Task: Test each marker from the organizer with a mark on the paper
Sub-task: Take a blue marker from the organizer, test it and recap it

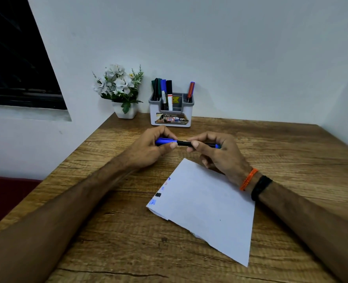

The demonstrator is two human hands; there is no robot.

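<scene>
Evidently both hands share one blue marker (186, 143) held level above the surface (291, 152): left hand (150, 149) fingers grasping its blue cap, right hand (220, 154) fingers grasping the barrel, likely separating or joining them near the paper (208, 209).

Blue-capped black marker (186, 143), white paper (208, 209), wood-grain brown table (281, 144).

Printed sticker (171, 119) across the front of the white organizer (186, 113) on the bench (116, 231): "42" in a red-bordered box, then white letters, possibly "OP", cut off at the edge. Remaining print too small to read.
</scene>
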